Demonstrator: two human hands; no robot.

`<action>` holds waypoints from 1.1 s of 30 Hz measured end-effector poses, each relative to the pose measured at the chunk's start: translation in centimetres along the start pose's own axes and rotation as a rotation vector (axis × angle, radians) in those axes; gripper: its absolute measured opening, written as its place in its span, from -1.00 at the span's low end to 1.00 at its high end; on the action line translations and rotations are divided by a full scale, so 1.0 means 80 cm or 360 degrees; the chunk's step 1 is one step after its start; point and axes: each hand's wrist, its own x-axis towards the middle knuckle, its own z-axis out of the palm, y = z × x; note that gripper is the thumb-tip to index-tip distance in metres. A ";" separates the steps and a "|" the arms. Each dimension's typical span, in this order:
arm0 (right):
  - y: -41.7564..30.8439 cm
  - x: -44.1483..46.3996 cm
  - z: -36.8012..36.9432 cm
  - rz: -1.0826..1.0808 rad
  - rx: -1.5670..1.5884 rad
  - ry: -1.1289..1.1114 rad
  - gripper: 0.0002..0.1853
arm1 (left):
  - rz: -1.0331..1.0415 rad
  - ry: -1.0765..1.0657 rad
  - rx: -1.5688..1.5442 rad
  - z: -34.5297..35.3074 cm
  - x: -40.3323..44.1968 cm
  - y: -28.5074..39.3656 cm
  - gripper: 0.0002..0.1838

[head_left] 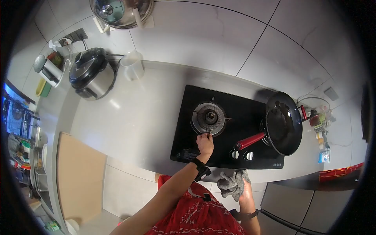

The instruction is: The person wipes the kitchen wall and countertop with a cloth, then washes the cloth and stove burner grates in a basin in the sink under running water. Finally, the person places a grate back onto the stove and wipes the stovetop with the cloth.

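My left hand (205, 144) is at the near edge of the left gas burner (211, 116), its fingers pinched on the front prong of the round metal pan support (196, 121). That burner sits in a black glass cooktop (243, 113). In my right hand (246, 192) is a crumpled grey cloth (232, 184), held low in front of the cooktop's front edge. On the right burner a black wok (284, 125) with a red handle (250, 141) stands tilted in view, the handle pointing toward me. Two control knobs (248, 156) show below the handle.
To the left on the pale counter (129, 105) stand a pressure cooker (92, 74) and a clear plastic jug (132, 65). A glass lid (121, 11) hangs on the wall. Small jars and packets (321, 129) line the right end. A sink (42, 184) lies far left.
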 end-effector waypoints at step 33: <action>0.295 0.017 0.324 0.0529 -0.0916 -0.1196 -0.69 | -0.0104 -0.0106 -0.1089 -0.594 -0.153 -0.203 -0.56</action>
